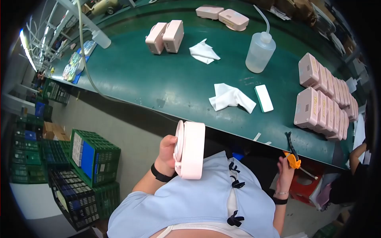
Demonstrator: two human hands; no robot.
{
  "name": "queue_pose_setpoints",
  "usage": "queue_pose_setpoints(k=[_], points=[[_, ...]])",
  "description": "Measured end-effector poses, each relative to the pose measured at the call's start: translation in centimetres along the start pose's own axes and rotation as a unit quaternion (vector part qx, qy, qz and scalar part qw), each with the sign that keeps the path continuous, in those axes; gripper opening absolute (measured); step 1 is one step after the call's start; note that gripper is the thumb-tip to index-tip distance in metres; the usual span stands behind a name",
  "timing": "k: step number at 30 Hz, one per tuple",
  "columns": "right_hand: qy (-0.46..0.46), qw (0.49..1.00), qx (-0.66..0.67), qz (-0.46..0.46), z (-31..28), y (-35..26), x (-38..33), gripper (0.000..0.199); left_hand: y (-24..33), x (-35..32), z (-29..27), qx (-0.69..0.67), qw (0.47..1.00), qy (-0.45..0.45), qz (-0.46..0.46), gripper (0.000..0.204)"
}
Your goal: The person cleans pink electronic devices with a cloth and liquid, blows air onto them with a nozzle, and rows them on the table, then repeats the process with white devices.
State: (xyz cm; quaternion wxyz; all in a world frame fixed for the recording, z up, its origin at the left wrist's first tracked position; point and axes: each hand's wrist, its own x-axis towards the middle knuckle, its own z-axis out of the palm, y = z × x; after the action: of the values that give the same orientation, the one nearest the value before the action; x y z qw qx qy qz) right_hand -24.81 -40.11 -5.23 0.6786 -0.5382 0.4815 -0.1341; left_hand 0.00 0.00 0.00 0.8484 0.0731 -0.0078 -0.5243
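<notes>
The left hand point(166, 152) grips one pink unit point(190, 150); the right hand point(285, 168) clasps an orange tool point(293, 158). Rows of pink units point(323, 103) lie finished, by my judgement, at the table's point(158, 87) right edge.

Pink casing point(190, 150) in left hand point(166, 152): smooth matt plastic, slight sheen on its edge. Tool point(293, 155) at right hand point(285, 171): orange plastic body, black handles, glossy. Worktop point(158, 79): dark green mat, semi-gloss, light glare. Wipes point(231, 97): white soft cloth, crumpled. Squeeze bottle point(260, 51): translucent plastic. Crates point(95, 158): green plastic lattice.
</notes>
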Motion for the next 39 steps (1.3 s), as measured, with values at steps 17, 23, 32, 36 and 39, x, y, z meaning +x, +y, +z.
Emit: queue_pose_setpoints(k=[17,23,32,36,39], points=[[-0.347,0.791,-0.212,-0.457,10.8,-9.9,-6.5,0.042,-1.4,-7.3,2.7,0.315,0.796,0.402,0.326,0.051],[-0.440,0.600,-0.512,-0.428,18.2,-9.6,-7.5,0.039,-0.4,-8.9,5.6,0.765,0.303,0.529,0.207,0.064],[-0.454,0.587,-0.518,-0.425,22.3,-10.6,-8.2,0.040,3.2,-13.0,0.1,0.435,0.720,0.469,0.269,0.054],[-0.446,0.598,-0.530,-0.403,21.3,-10.7,-6.9,0.041,2.2,-13.5,-1.8,0.272,0.830,0.407,0.267,0.051],[-0.543,0.595,-0.433,-0.406,19.8,-9.8,-6.7,0.034,1.2,-12.3,-2.9,0.056,0.841,0.394,0.366,0.045]])
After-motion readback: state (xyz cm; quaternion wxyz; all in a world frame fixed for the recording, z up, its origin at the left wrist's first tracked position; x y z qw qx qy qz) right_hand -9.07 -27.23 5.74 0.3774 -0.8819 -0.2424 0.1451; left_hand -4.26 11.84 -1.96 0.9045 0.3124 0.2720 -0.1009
